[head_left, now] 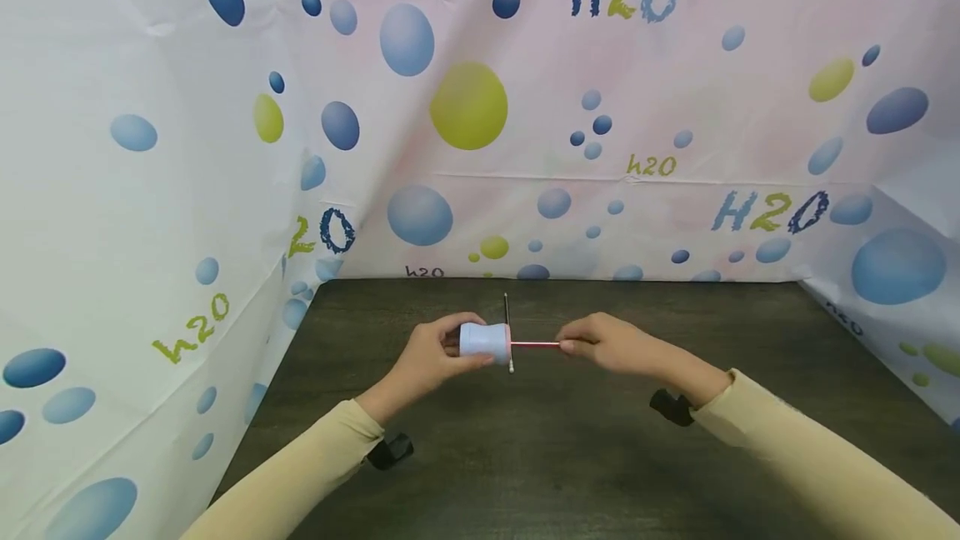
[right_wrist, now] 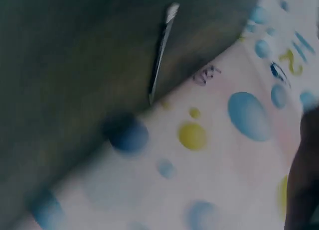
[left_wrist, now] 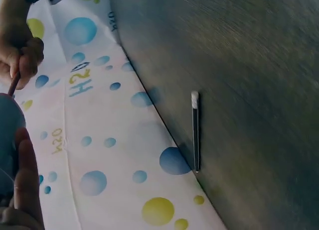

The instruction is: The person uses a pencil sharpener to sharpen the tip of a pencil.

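My left hand (head_left: 431, 354) grips a light blue, slightly waisted cylinder (head_left: 482, 342) lying sideways in the air, its pink-edged end facing right. From the right, my right hand (head_left: 615, 342) pinches a thin red pencil (head_left: 534, 344) between thumb and fingers. The pencil's far end meets the middle of the cylinder's pink end; its tip is hidden there. In the left wrist view, the cylinder (left_wrist: 9, 145) and a finger along it show at the left edge. A dark pencil (left_wrist: 196, 133) with a whitish end lies on the table behind the cylinder.
The dark wooden table (head_left: 525, 457) spreads under both hands. A white sheet (head_left: 660, 90) printed with blue and green dots stands around its back and sides. Black wrist cameras hang under the left wrist (head_left: 390, 451) and right wrist (head_left: 671, 407).
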The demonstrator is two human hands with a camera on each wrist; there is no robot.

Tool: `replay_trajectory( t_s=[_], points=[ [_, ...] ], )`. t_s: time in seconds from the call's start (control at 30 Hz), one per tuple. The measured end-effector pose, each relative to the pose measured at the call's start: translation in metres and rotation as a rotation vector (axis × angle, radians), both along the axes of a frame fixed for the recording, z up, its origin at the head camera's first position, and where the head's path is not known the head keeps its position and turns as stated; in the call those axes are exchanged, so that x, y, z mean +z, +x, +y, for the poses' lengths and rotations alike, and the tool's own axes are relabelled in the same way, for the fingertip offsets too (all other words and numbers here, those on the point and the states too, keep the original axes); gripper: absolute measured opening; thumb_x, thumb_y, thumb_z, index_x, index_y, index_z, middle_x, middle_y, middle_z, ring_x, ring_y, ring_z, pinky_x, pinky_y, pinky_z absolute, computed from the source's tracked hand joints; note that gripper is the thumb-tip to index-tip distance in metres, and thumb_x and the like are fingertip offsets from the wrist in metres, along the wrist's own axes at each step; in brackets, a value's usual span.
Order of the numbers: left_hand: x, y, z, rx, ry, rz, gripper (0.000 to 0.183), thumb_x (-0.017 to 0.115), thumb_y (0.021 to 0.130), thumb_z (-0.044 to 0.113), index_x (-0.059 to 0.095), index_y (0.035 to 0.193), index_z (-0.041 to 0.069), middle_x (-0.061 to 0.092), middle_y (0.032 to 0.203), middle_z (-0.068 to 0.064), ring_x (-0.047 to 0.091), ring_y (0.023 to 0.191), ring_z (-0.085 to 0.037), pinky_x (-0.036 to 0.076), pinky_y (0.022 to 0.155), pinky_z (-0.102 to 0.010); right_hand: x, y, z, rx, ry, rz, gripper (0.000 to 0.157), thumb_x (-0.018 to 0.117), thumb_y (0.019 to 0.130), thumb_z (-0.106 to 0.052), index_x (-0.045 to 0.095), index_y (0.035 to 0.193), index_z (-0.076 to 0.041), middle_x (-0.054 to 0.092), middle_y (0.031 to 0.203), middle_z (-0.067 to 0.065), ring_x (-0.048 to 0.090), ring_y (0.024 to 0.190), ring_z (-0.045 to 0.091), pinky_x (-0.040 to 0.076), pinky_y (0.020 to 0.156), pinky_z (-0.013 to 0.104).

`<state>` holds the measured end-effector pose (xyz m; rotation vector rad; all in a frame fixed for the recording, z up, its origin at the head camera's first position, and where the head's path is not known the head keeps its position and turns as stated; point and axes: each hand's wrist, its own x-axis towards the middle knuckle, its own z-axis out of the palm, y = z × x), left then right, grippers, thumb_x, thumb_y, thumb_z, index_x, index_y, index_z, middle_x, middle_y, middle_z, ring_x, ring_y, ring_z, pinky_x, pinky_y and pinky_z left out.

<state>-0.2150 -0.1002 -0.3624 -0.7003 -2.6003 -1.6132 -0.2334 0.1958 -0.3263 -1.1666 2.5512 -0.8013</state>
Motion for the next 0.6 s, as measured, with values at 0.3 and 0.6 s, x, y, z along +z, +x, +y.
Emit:
replay_trajectory(
  t_s=[0.3,0.6],
  points=[
    [-0.002,-0.002,0.005,0.029,0.003,0.025,0.039,0.081,0.087,0.014,0.068,0.121,0.0,0.073,0.115,-0.024,0.075,0.099,-0.029,0.064,0.081,-0.032,-0.006,-0.015,0.012,-0.004,-0.095,-0.391,0.037,0.043,0.111,-0.023,0.068,0.119,0.004,0.064,0.073,0.004,0.055,0.058,0.008,0.044,0.054,0.027],
    [-0.005,-0.011,0.003,0.037,0.304,-0.382,0.045,0.068,0.099,0.021,0.061,0.131,-0.01,0.077,0.094,-0.013,0.074,0.074,-0.009,0.063,0.076,-0.031,-0.028,0.001,0.0,-0.041,0.01,1.333,0.045,0.024,0.114,-0.02,0.066,0.108,-0.005,0.064,0.086,0.003,0.059,0.073,0.018,0.046,0.059,0.03]
  ],
)
